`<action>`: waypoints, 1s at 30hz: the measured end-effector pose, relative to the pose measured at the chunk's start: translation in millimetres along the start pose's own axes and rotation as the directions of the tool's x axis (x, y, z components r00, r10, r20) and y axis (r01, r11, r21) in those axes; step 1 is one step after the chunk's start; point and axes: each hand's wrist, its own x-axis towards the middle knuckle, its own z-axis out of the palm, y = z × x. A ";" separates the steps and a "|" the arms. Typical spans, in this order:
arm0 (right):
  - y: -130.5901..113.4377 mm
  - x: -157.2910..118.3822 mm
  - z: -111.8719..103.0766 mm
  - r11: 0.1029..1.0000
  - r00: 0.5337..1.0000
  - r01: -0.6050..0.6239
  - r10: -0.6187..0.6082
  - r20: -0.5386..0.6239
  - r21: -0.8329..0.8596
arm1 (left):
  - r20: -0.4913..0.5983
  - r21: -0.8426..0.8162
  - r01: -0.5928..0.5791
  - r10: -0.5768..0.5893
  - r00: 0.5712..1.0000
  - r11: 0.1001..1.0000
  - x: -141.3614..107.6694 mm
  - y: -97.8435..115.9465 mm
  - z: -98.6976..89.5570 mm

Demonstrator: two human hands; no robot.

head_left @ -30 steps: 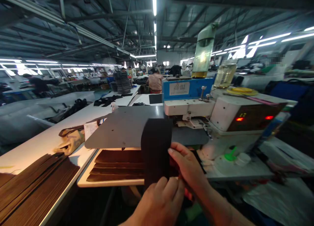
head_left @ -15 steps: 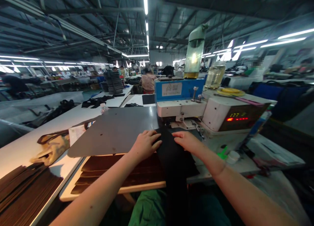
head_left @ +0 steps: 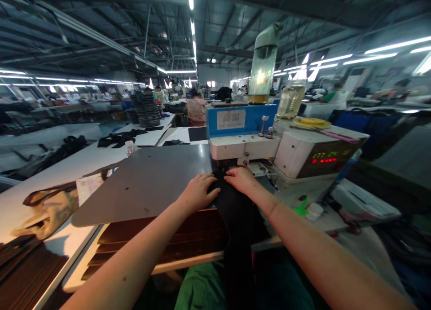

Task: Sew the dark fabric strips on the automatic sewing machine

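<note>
We see the black cloth [head_left: 235, 211] at the lower centre of the frame, its upper end near the machine [head_left: 293, 150]. Our left hand [head_left: 199, 194] touches its left edge, our right hand [head_left: 243, 180] its upper part; whether the fingers grasp it, we cannot tell. The grey plate [head_left: 158, 177] lies at centre-left, above brown pieces [head_left: 198, 238].

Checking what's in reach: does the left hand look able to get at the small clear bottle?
Probably yes, with a stretch: only the flat grey plate seems to lie between the left hand and the small clear bottle, though that hand is at the black fabric.
</note>
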 end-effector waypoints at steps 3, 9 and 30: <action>-1.4 4.0 0.6 0.999 0.999 -0.041 0.041 -0.005 0.007 | 0.016 -0.003 -0.005 0.005 1.000 1.000 3.1 -1.3 -1.3; -5.2 6.2 3.5 0.999 0.998 -0.041 0.041 -0.045 -0.004 | 0.044 0.021 -0.027 0.026 0.999 0.999 6.7 -3.4 -3.4; -12.0 5.8 7.9 0.965 0.992 0.096 -0.112 -0.051 -0.245 | 0.123 -0.008 -0.114 0.114 0.986 0.993 18.4 -20.0 -5.4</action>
